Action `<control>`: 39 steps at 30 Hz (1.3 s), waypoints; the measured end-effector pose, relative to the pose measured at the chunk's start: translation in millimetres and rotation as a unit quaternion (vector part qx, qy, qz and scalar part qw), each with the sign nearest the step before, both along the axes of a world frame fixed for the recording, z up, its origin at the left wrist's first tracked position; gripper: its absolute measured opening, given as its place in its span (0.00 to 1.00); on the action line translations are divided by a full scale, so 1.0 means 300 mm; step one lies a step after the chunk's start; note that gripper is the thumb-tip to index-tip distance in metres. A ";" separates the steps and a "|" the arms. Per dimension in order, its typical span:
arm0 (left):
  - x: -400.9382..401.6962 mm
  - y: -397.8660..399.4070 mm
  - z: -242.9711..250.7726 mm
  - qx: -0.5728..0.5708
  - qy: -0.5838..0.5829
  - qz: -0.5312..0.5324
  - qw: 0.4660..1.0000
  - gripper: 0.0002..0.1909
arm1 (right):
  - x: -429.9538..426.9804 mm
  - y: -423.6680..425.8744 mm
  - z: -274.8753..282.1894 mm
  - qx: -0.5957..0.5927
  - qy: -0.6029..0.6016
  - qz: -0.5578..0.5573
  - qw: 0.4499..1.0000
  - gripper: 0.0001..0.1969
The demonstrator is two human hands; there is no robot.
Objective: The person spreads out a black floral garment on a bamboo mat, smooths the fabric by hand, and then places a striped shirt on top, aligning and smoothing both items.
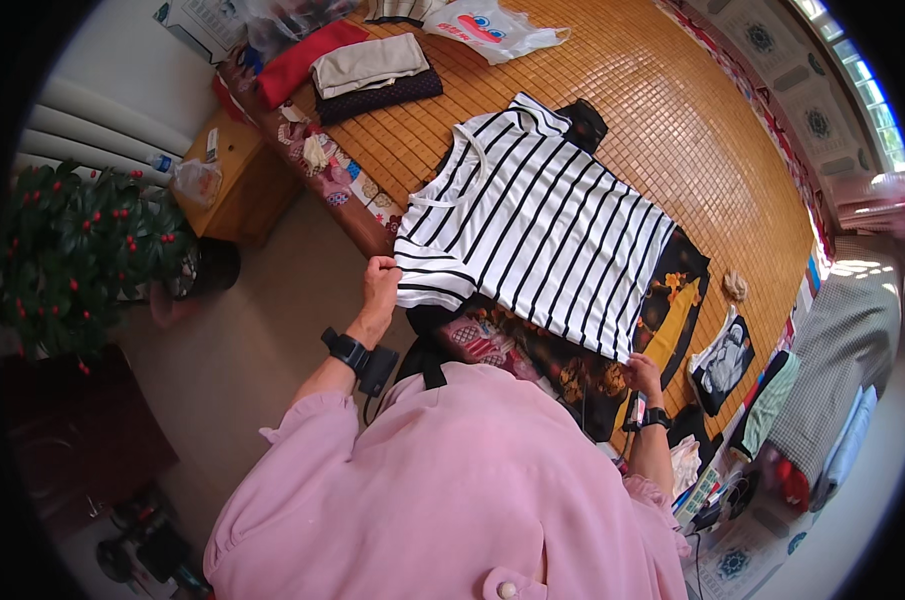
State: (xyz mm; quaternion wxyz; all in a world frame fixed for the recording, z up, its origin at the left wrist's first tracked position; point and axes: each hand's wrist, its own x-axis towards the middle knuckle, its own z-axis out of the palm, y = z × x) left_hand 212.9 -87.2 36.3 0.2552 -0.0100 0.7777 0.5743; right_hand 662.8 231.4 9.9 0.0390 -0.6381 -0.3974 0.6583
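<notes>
A white T-shirt with black stripes point(550, 232) lies spread out before me, its neckline towards the left. My left hand point(382, 289) pinches the edge of the near sleeve. At the near bottom corner of the hem, my right hand point(643, 373) grips the fabric between thumb and fingers. Under the shirt lies a dark garment with an orange and yellow floral print point(673, 289), partly hidden. Black cloth point(583, 124) also shows beyond the far sleeve.
The shirt rests on a bed with a woven bamboo mat point(670, 142). Folded clothes point(373, 67) and a plastic bag point(490, 30) lie at the far side. A folded dark printed garment point(722, 364) is to the right. A wooden cabinet point(235, 176) and potted plant point(92, 247) stand left.
</notes>
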 end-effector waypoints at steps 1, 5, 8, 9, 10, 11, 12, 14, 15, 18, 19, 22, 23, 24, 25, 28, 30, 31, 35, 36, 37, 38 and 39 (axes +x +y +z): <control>0.010 -0.009 0.013 0.034 0.008 0.003 0.999 0.07 | 0.010 -0.001 -0.007 -0.007 0.003 0.002 1.000 0.05; 0.073 -0.073 -0.090 -0.193 0.087 -0.042 0.976 0.06 | 0.024 -0.006 -0.031 -0.025 0.005 0.005 1.000 0.06; 0.057 -0.094 -0.172 -0.249 0.079 -0.031 0.965 0.04 | 0.026 0.001 -0.034 -0.021 -0.001 0.006 1.000 0.06; 0.046 -0.090 -0.168 -0.262 0.076 -0.026 0.962 0.04 | 0.035 0.000 -0.042 -0.022 -0.002 0.001 1.000 0.06; 0.034 -0.073 -0.169 -0.255 0.085 -0.047 0.962 0.04 | 0.045 0.000 -0.049 -0.012 0.003 0.006 1.000 0.07; 0.038 -0.062 -0.169 -0.252 0.057 -0.083 0.963 0.08 | 0.060 0.000 -0.053 -0.002 0.007 0.008 1.000 0.07; 0.033 -0.060 -0.204 -0.253 0.048 -0.099 0.961 0.09 | 0.066 -0.003 -0.049 -0.018 0.020 -0.007 1.000 0.06; 0.030 -0.031 -0.211 -0.228 -0.010 -0.100 0.968 0.09 | 0.058 -0.029 -0.050 -0.006 0.070 -0.057 0.996 0.02; 0.046 -0.001 -0.185 -0.203 -0.063 -0.097 0.972 0.09 | 0.063 -0.040 -0.065 0.007 0.044 -0.060 0.997 0.02; 0.000 -0.102 -0.267 -0.171 -0.102 -0.114 0.973 0.14 | -0.006 -0.068 -0.057 0.067 0.004 -0.030 0.997 0.04; -0.016 -0.116 -0.280 -0.171 -0.075 -0.071 0.980 0.15 | -0.027 -0.072 -0.040 0.072 -0.003 -0.033 0.997 0.04; -0.094 -0.099 -0.277 -0.197 -0.057 -0.072 0.976 0.15 | 0.004 -0.086 -0.035 0.048 0.049 -0.066 0.995 0.04; -0.112 -0.095 -0.274 -0.195 -0.059 -0.066 0.977 0.15 | 0.002 -0.100 -0.014 0.045 0.058 -0.089 0.993 0.04; -0.125 -0.088 -0.270 -0.209 -0.053 -0.074 0.974 0.14 | 0.004 -0.111 0.005 0.044 0.067 -0.113 0.990 0.04; -0.123 -0.071 -0.255 -0.211 -0.052 -0.086 0.972 0.15 | 0.028 -0.120 -0.011 0.048 0.068 -0.134 0.987 0.04; -0.126 -0.054 -0.232 -0.290 -0.040 -0.116 0.949 0.14 | 0.063 -0.147 -0.068 -0.039 0.125 -0.100 0.986 0.07; -0.146 -0.039 -0.231 -0.330 -0.036 -0.145 0.932 0.13 | 0.056 -0.163 -0.084 -0.022 0.067 -0.078 0.994 0.09; -0.148 -0.031 -0.224 -0.367 -0.040 -0.162 0.915 0.08 | 0.052 -0.168 -0.083 -0.013 0.058 -0.074 0.995 0.10; -0.149 -0.019 -0.194 -0.388 -0.083 -0.172 0.902 0.03 | 0.098 -0.172 -0.053 0.095 -0.028 -0.116 0.988 0.15; -0.144 -0.022 -0.187 -0.395 -0.078 -0.179 0.898 0.03 | 0.125 -0.176 -0.056 0.083 -0.007 -0.119 0.989 0.16; -0.140 -0.031 -0.186 -0.367 -0.059 -0.189 0.909 0.02 | 0.144 -0.185 -0.042 0.072 0.014 -0.121 0.990 0.16; -0.133 -0.043 -0.185 -0.338 -0.040 -0.200 0.919 0.02 | 0.165 -0.199 -0.028 0.045 0.029 -0.114 0.992 0.15; -0.121 -0.045 -0.182 -0.308 -0.022 -0.212 0.927 0.02 | 0.183 -0.226 -0.017 0.040 0.029 -0.123 0.991 0.15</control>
